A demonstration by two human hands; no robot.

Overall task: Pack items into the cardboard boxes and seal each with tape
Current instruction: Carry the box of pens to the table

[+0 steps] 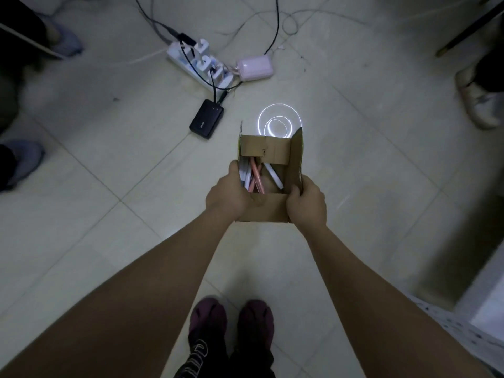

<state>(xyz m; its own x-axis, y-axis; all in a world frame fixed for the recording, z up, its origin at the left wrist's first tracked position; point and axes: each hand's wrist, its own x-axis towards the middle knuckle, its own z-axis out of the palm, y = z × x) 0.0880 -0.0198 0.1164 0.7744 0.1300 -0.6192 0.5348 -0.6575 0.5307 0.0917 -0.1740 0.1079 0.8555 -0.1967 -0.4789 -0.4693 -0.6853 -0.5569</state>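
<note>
I hold a small open cardboard box (272, 151) in the air above the tiled floor. Its flaps stand up, the far one folded partly inward. Inside lie several pens and markers (256, 175), pink and white. My left hand (227, 193) grips the box's left wall, thumb at the rim next to the pens. My right hand (306, 203) grips the right wall and its raised flap. The near flap (266, 210) sits between my two hands. No tape is in view.
On the floor ahead lie a white power strip (203, 65) with plugs and cables, a pink charger (255, 68) and a black power bank (206, 122). Other people's feet (23, 162) stand at left and right. My own shoes (231, 320) are below. A white ledge (488, 296) is lower right.
</note>
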